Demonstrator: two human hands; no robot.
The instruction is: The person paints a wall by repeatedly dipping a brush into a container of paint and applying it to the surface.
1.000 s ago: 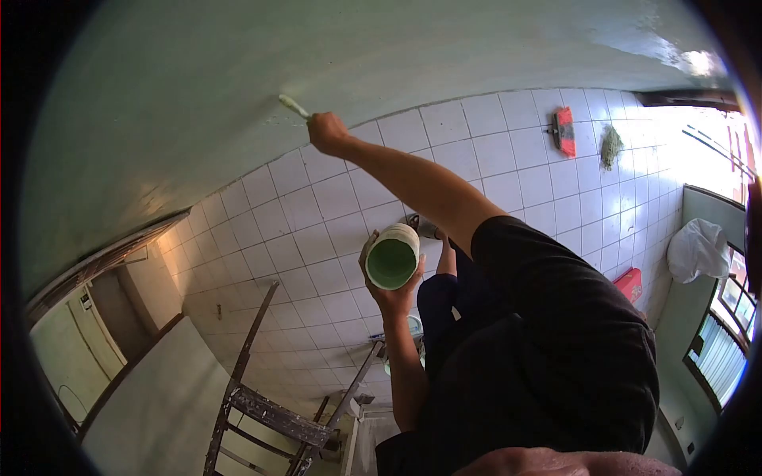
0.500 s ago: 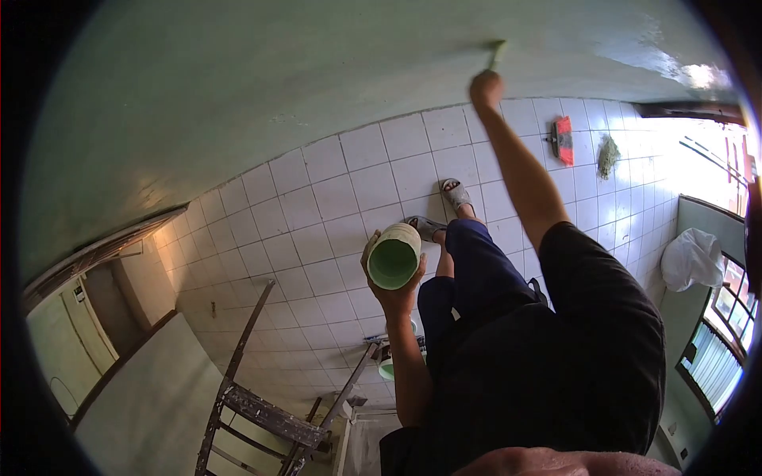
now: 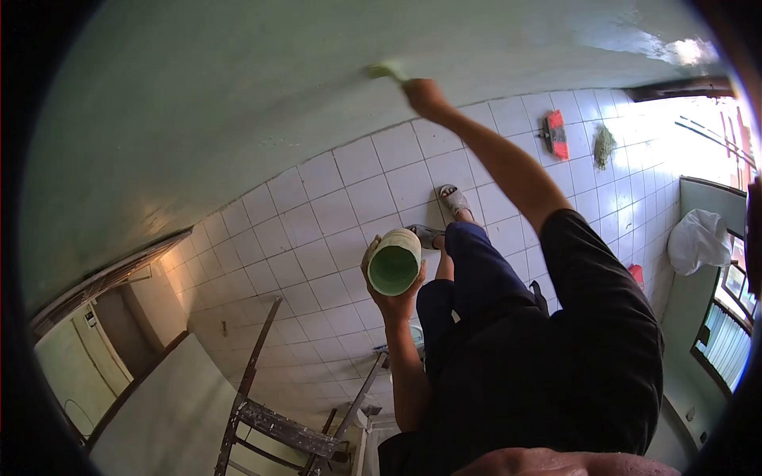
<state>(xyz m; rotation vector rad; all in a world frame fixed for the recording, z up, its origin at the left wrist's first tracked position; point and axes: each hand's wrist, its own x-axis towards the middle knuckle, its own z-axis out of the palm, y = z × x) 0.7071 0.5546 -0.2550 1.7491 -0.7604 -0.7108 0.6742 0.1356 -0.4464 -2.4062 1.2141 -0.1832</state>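
Note:
My left hand (image 3: 390, 300) is wrapped round a paint container (image 3: 394, 262) with pale green paint inside, held in front of my body with its mouth toward me. At arm's length my right hand (image 3: 426, 97) is closed round the handle of a paintbrush (image 3: 387, 72). The brush's bristle end is blurred and lies against or very close to the green wall (image 3: 222, 87); I cannot tell which. Part of the wall at the upper right shines.
White tiles (image 3: 341, 198) cover the floor. A paint-spotted wooden chair (image 3: 286, 424) stands at the lower left. A red-and-black dustpan-like object (image 3: 556, 135) and a greenish clump (image 3: 603, 147) lie near the wall. A white bag (image 3: 698, 242) is at the right.
My right hand has swept the paintbrush leftward and slightly down along the wall. My left hand keeps the container in nearly the same place. The view has shifted slightly.

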